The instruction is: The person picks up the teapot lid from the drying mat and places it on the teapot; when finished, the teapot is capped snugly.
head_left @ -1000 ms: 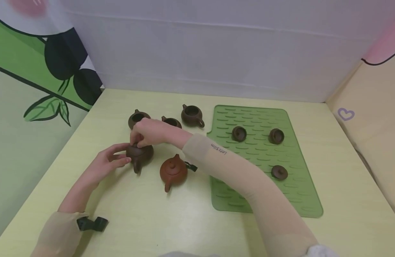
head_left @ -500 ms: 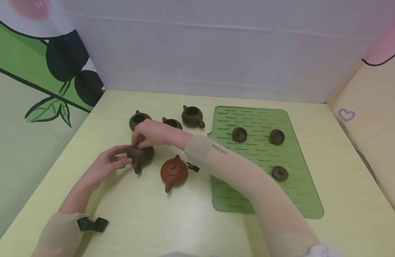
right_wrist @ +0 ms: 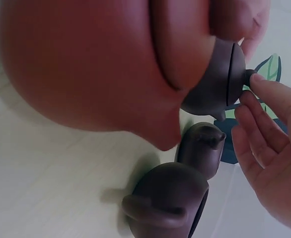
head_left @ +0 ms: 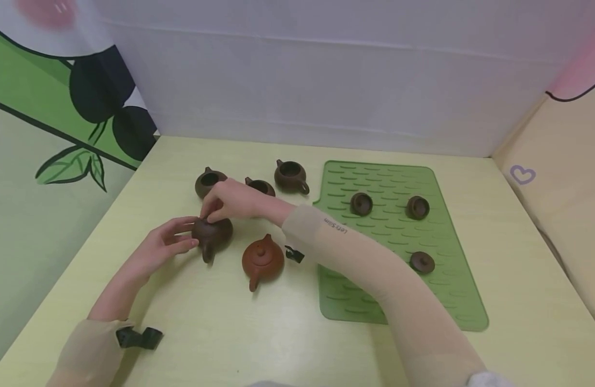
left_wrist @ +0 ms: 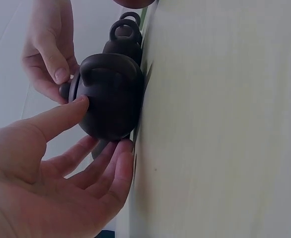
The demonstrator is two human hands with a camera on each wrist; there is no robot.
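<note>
A dark brown teapot (head_left: 214, 235) stands at the left of the table, its lid (right_wrist: 237, 69) seated on top. My left hand (head_left: 164, 243) steadies it from the left; in the left wrist view the thumb touches its upper side and the fingers curl by its lower body. From above, my right hand (head_left: 236, 200) pinches the lid's knob (right_wrist: 249, 77) between thumb and fingers. Just right of them sits a reddish teapot (head_left: 262, 262) with its lid on. It fills much of the right wrist view.
Behind the hands stand several lidless dark teapots (head_left: 290, 176), one partly hidden by the right hand. On the green mat (head_left: 336, 301) at right lie two upturned lids (head_left: 361, 204) and one lid (head_left: 422, 262) with its knob up. A white cloth wall (head_left: 326, 97) borders the back.
Both hands keep their places on the dark teapot and its lid. The right wrist and forearm shift very slightly to the right; nothing else visibly moves.
</note>
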